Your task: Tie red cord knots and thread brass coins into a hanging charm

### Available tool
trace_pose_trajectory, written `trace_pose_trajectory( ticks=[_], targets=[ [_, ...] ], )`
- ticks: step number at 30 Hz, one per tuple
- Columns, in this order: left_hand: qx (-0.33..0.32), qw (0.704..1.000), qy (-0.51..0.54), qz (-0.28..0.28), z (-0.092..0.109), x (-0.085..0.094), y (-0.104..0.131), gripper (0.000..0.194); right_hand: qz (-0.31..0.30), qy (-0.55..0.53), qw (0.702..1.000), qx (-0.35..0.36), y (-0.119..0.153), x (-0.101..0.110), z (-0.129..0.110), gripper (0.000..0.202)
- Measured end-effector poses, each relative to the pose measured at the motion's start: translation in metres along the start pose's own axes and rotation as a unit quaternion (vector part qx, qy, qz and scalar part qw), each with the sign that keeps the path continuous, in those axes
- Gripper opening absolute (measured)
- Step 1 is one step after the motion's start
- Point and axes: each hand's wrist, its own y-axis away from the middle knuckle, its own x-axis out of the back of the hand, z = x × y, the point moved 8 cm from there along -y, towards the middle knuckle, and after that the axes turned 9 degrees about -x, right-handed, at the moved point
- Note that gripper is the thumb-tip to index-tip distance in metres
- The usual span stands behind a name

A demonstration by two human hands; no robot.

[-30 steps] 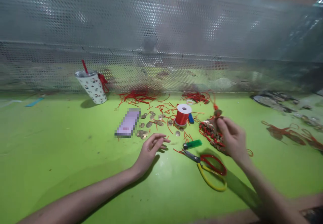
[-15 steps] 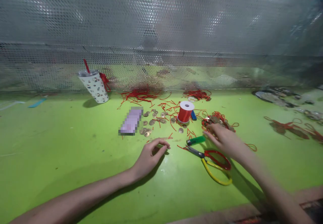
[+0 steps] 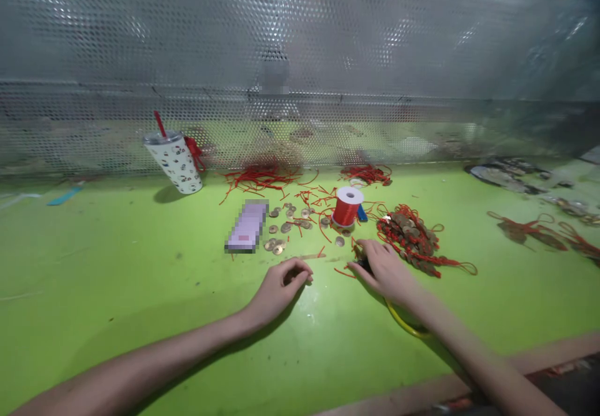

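Note:
My left hand (image 3: 280,291) rests on the green table (image 3: 154,278), its thumb and fingertips curled together; whatever they pinch, if anything, is too small to tell. Over the scissors and lighter, my right hand (image 3: 382,269) reaches with thumb and fingers apart around something dark. Only a yellow scissor handle (image 3: 405,323) shows below that hand. A spool of red thread (image 3: 345,208) stands just beyond it, and a pile of coins tied with red cord (image 3: 407,232) lies to its right. Loose coins (image 3: 278,245) and red thread snippets lie between the phone and the spool.
A blurred phone (image 3: 247,225) lies left of the coins. Farther back stands a white cup (image 3: 178,163) with a red straw. Red cord heaps (image 3: 262,177) lie along the perforated metal screen (image 3: 328,60). More corded coins (image 3: 529,230) lie at the right.
My right hand has moved left and toward me, from the corded coin pile to over the lighter and scissors. My left hand has stayed nearly in place.

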Motion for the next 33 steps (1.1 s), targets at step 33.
trace_pose_trajectory(
  ticks=[33],
  targets=[
    [-0.071,0.996,0.015,0.049,0.036,0.024,-0.015,0.022,0.298,-0.218,0.925,0.091,-0.083,0.137,-0.008,0.069]
  ],
)
